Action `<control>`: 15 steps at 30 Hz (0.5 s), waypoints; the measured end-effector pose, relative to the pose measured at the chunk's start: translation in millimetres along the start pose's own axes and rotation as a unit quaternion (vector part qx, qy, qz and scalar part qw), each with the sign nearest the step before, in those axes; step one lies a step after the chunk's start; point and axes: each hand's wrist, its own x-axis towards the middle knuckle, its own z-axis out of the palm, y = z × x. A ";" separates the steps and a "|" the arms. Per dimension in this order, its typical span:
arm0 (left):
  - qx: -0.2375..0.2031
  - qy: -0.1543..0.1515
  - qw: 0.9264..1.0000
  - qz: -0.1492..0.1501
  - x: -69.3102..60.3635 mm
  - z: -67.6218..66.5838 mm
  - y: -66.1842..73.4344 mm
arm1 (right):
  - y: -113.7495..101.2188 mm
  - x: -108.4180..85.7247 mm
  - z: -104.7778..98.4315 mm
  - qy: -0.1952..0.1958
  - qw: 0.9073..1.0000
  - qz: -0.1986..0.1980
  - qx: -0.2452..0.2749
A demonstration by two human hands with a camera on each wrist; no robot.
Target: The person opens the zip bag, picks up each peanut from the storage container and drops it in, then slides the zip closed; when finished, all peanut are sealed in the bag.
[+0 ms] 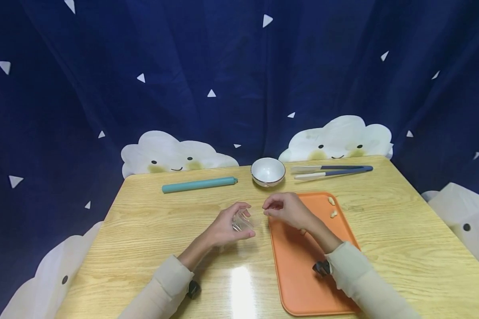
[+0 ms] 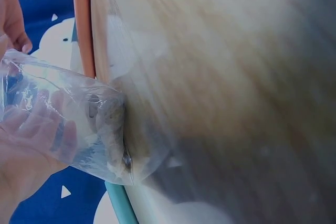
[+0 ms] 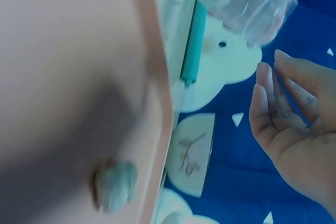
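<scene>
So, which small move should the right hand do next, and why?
Probably reach for a peanut on the tray: the right hand looks empty, more than one peanut lies loose there, and the left hand holds the bag nearby.

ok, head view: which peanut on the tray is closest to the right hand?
The lone peanut showing at the right arm's edge; the other two peanuts lie farther off, near the tray's far right corner.

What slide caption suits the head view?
Left hand holding a clear plastic bag, right hand beside it near an orange tray.
</scene>
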 end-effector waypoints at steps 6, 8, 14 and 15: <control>-0.012 -0.001 1.000 0.000 0.9 1.6 -0.6 | 17.6 -4.9 -20.2 -0.006 0.999 0.034 -0.027; -0.011 -0.001 1.000 0.000 1.0 1.4 -0.7 | 23.9 -6.4 -26.2 -0.014 0.998 0.046 -0.038; -0.012 -0.003 1.000 0.001 0.9 1.1 0.6 | 42.9 -12.5 -40.1 -0.032 0.995 0.060 -0.076; -0.011 -0.003 1.000 0.000 0.8 1.0 0.8 | 46.3 -13.4 -41.7 -0.038 0.994 0.058 -0.080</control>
